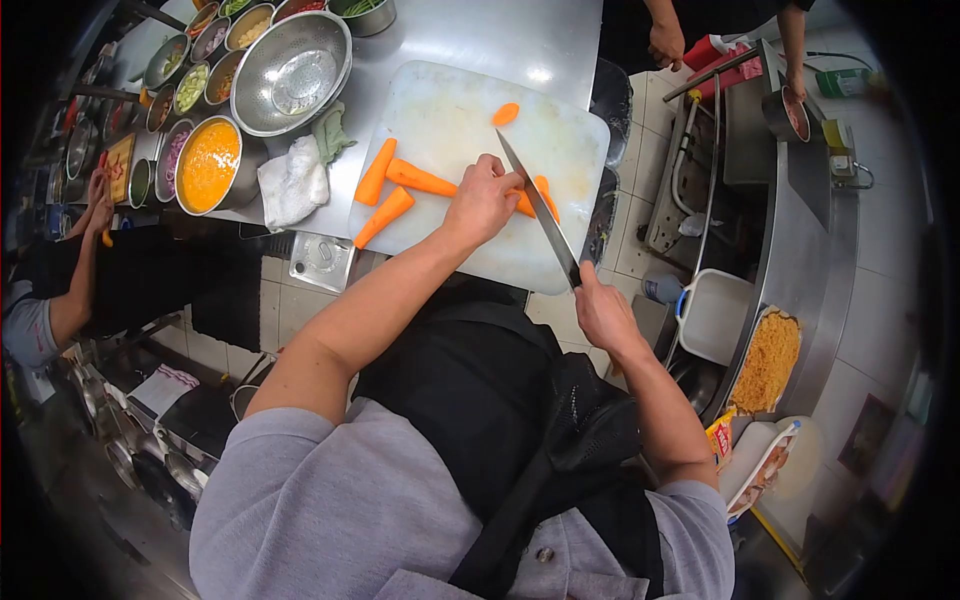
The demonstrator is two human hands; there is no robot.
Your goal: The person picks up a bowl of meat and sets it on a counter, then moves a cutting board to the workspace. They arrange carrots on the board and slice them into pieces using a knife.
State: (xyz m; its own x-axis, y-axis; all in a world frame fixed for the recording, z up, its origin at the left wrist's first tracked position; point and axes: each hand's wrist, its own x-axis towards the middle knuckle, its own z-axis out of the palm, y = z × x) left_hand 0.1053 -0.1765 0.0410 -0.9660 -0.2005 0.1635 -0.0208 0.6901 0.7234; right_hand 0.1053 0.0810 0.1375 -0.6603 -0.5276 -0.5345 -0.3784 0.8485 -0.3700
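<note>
Hands busy: left hand [483, 200] curled onto carrot [524, 206], right hand [603, 310] gripping knife [541, 211].

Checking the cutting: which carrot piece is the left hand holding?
The carrot under the knife, gripped by the left hand; the other pieces lie loose on the cutting board.

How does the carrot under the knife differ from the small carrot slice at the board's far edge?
The carrot is pinned by the left hand, with the knife, gripped in the right hand, laid across it; the slice lies free and untouched. The carrot is a longer piece; the slice is a short rounded bit. Both are orange and rest on the white cutting board.
</note>
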